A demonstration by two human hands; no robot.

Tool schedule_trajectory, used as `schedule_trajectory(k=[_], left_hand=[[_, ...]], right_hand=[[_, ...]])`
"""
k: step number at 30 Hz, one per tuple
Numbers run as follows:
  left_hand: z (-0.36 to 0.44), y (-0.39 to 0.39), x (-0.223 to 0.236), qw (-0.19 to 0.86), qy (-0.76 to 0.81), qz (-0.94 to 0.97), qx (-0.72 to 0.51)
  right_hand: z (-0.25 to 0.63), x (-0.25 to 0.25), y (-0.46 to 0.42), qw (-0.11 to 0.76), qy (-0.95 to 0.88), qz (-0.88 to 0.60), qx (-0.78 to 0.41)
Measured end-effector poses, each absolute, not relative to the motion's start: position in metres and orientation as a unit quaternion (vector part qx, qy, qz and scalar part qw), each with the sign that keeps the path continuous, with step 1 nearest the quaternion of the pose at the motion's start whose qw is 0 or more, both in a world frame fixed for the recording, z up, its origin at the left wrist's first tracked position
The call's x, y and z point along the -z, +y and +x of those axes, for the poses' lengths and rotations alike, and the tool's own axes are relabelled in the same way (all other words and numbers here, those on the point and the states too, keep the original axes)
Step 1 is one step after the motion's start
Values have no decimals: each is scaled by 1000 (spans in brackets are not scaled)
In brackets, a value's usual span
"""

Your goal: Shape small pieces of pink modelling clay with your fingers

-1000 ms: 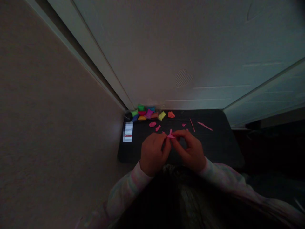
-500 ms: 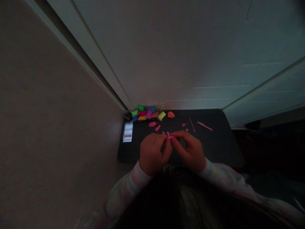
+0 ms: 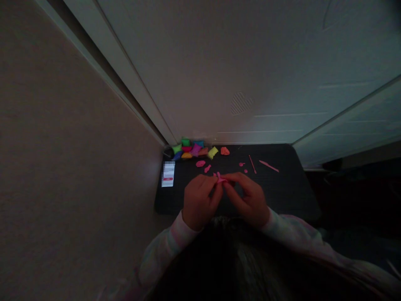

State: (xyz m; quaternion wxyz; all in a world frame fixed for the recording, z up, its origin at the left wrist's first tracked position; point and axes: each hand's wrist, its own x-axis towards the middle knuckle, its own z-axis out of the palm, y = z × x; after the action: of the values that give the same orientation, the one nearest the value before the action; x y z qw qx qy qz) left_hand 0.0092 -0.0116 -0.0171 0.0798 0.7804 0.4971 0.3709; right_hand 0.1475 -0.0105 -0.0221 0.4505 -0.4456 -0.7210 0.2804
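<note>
A small piece of pink modelling clay (image 3: 221,179) is pinched between my two hands above the dark table (image 3: 282,192). My left hand (image 3: 200,200) grips its left side with thumb and fingers. From the right, my right hand (image 3: 249,198) closes its thumb and fingertips on the other side. Part of the clay is hidden by the fingers. Just beyond my left hand lie a pink oval clay piece (image 3: 200,164) and a smaller pink clay piece (image 3: 207,168). Past my right hand are small round pink bits (image 3: 241,164).
Colourful clay packets (image 3: 191,149) lie at the back left, with a yellow packet (image 3: 213,152) and an orange lump (image 3: 224,151) beside them. A lit phone (image 3: 168,174) rests at the left edge. Two pink modelling tools, a thin stick (image 3: 252,164) and a flat blade (image 3: 268,166), lie right. A white wall panel (image 3: 200,83) stands behind.
Both hands have shifted slightly left with the pink clay, and my fingers have moved a little on it. The things lying on the table have stayed put.
</note>
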Motion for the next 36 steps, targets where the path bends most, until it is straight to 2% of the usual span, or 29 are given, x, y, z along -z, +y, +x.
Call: schedule_trajectory(k=[6,13,18,21,27,30,36], left_hand=[[9,-12,17,85,508,772,-373],[11,-13,17,175,529,750,-355],[12,-14,20,183,551,735,-350],[13,-15,19,250,561,704,-356],[18,-13,16,449,550,587,-389],[21,-12,18,504,544,529,-412],[21,-14,23,472,557,534,-427]], right_hand=[[147,21,-11,447,-721,-446,-287],[147,21,-11,452,-714,-450,-288],[146,25,-11,450,-707,-457,-298],[145,28,-11,459,-690,-470,-305],[144,31,-10,484,-634,-505,-329],[144,31,-11,490,-632,-494,-340],[141,31,-12,495,-626,-486,-355]])
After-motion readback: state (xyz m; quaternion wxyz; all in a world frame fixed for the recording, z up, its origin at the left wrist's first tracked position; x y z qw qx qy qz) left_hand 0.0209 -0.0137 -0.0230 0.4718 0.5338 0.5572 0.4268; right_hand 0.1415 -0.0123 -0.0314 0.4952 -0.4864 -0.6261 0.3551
